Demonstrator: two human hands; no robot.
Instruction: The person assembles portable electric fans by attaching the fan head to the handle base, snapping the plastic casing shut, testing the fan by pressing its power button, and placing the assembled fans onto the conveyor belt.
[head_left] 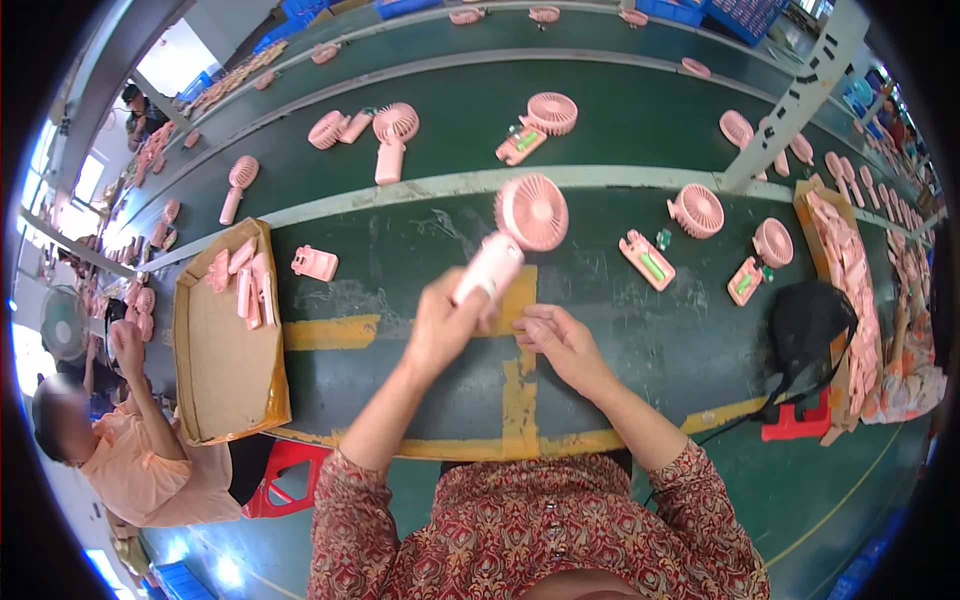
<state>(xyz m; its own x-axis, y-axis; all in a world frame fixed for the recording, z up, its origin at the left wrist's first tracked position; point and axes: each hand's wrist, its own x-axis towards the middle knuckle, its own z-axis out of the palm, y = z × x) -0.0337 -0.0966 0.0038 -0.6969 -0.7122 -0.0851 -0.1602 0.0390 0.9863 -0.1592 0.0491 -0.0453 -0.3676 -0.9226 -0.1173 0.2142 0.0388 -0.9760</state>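
My left hand (445, 318) is wrapped round the handle of a pink handheld fan (532, 212), its round caged head tilted up to the right above the bench. Beside it, my right hand (562, 345) sits low over the yellow tape with fingers loosely bent and apart. Nothing shows in them. To the right lie an opened fan handle (648, 260) with a green cell inside and a loose fan head (697, 211) with a small green circuit board. Another opened fan (746, 280) rests nearby. A pink handle shell (315, 263) lies to the left.
A cardboard tray (228, 385) with several pink shells stands at the left, and a long box of pink parts (845, 250) at the right. Near that box is a black bag (810, 325). Beyond a metal rail (440, 188), the belt (450, 90) carries fans. A co-worker (150, 460) sits left.
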